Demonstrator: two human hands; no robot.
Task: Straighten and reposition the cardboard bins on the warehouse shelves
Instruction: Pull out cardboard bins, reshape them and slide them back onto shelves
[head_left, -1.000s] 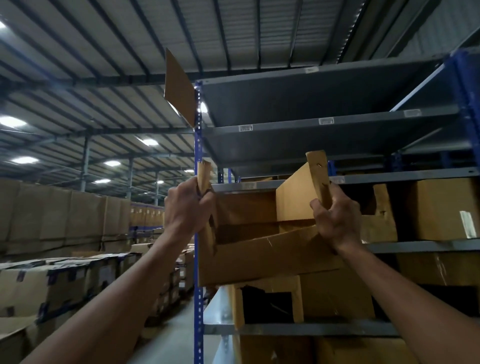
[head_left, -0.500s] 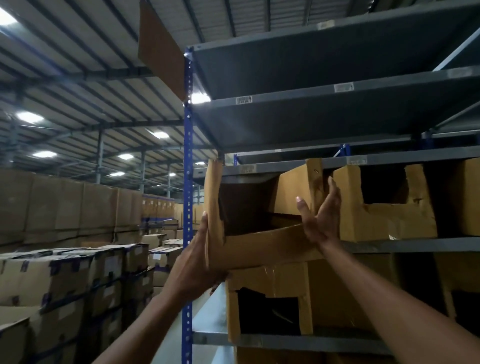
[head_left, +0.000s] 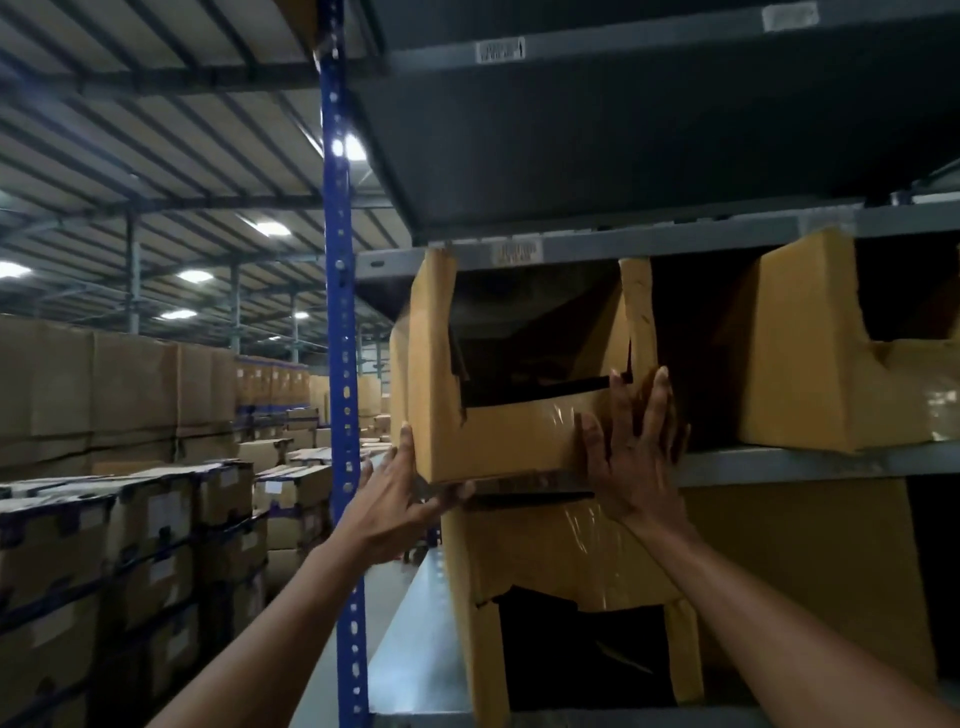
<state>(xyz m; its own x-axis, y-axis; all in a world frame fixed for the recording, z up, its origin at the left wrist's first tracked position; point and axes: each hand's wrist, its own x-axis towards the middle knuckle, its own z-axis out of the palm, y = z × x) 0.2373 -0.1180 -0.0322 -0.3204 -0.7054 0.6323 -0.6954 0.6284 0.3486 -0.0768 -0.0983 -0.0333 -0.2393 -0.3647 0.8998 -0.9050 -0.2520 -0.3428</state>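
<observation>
Setting: warehouse aisle under a ribbed metal roof with ceiling lights; stacked cartons (head_left: 130, 415) fill the left background.
Rack: grey steel shelf (head_left: 779, 462) on a blue perforated upright (head_left: 340, 364); labels on the shelf edges are too blurred to read.
Bin: cardboard bin (head_left: 509, 431) sits at the left end of the shelf, just right of the upright, its front corner overhanging the edge; its top nearly reaches the shelf above.
Left hand: left hand (head_left: 395, 504) cups the bin's lower left corner, fingers spread, thumb under the base edge; judged to carry and steer the overhanging corner.
Right hand: right hand (head_left: 636, 457) lies flat against the bin's right front edge, fingers straight and apart; nothing is gripped. Judged a push hold, to slide the bin square onto the shelf.
Material: brown corrugated board, cut-away front, torn left lip, dented walls, glossy tape across the front panel.
Neighbours: second bin (head_left: 841, 395) to the right, well apart; lower bin (head_left: 571, 561) directly beneath, also taped and ragged at its opening.
Handling note: soft, worn board will likely buckle under point pressure; broad palm contact suits it.
</observation>
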